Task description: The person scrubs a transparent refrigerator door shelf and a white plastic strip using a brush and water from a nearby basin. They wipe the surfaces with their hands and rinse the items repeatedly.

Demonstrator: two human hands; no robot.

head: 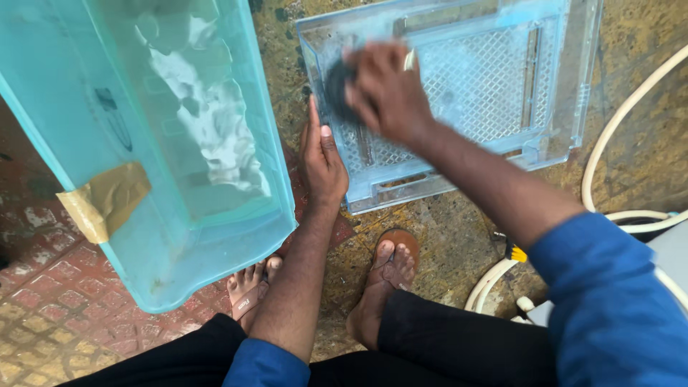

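Both hands work on the clear plastic tray (494, 86) lying flat on the wet, stained floor (444, 236). On the tray's near-left part, the right hand (387, 89) is curled around a dark round scrubber (338, 89), fingers bent and pressing it down onto the tray's latticed panel; the hand looks blurred, so it seems to be rubbing. Against the tray's left edge, the left hand (322, 158) lies with fingers straight and together, palm to the rim, apparently bracing the tray so it does not slide under the scrubbing. Left of the tray, a large turquoise tub (143, 165) stands tilted, water showing inside and a strip of brown tape (107, 197) on its near wall. Just below the tray, the person's feet in sandals (387, 265) are planted apart in a squat. Right of the tray, a pale hose (609, 150) curves across the floor.
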